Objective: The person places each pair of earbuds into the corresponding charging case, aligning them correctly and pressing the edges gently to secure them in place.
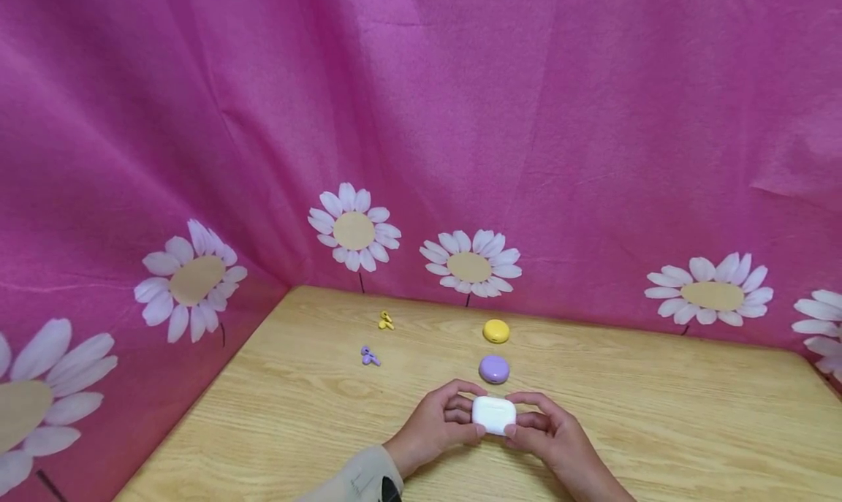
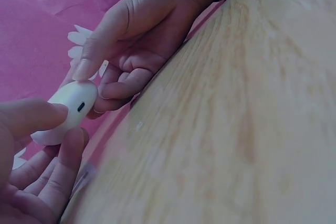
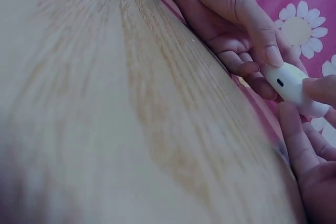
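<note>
A white earbud charging case (image 1: 494,415) is held between both hands near the table's front, its lid closed. My left hand (image 1: 437,421) grips its left side, thumb at the lower edge and index finger at the upper corner. On the opposite side my right hand (image 1: 552,432) grips it in the same way. Both wrist views show the case (image 2: 68,109) (image 3: 294,90) with a small dark port facing the camera. Just beyond it lies a purple case (image 1: 494,369), and farther back a yellow case (image 1: 496,331).
Purple earbuds (image 1: 370,356) lie left of the purple case, and yellow earbuds (image 1: 386,321) lie behind them. All rest on a wood-grain table (image 1: 658,392). A pink cloth (image 1: 579,122) printed with white daisies hangs along the back and left side.
</note>
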